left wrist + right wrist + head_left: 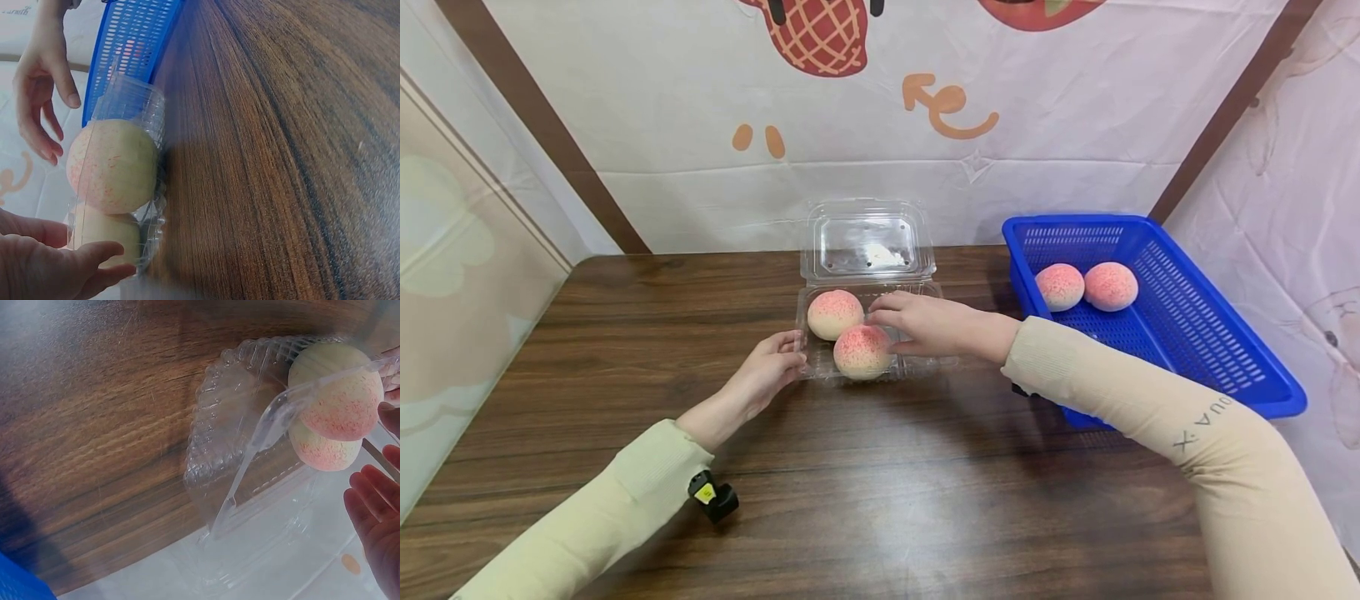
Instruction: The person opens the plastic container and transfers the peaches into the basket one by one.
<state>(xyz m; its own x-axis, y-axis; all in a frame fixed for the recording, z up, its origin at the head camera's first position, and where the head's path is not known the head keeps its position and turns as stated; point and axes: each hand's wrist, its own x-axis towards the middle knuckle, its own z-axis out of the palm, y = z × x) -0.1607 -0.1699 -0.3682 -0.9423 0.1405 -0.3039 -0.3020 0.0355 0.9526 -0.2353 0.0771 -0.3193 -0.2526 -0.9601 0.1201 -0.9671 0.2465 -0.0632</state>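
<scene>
Head: sleeve point(1210, 446) across basket point(1195, 312) near container point(865, 250)

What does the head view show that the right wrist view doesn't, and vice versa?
Only head: two pink-topped balls inside the blue basket and the red lattice print on the backdrop. Only right wrist: the palm side of the right hand. Both: the open clear container with its two balls, the right hand, and at least part of the basket.

Pale cream sleeves point(568, 525) are worn; the right sleeve point(1112, 396) is finished with a ribbed cuff point(1037, 357) and printed with dark lettering point(1202, 422). Under the left cuff point(658, 458), a black, yellow-labelled device point(722, 503) is worn.
</scene>
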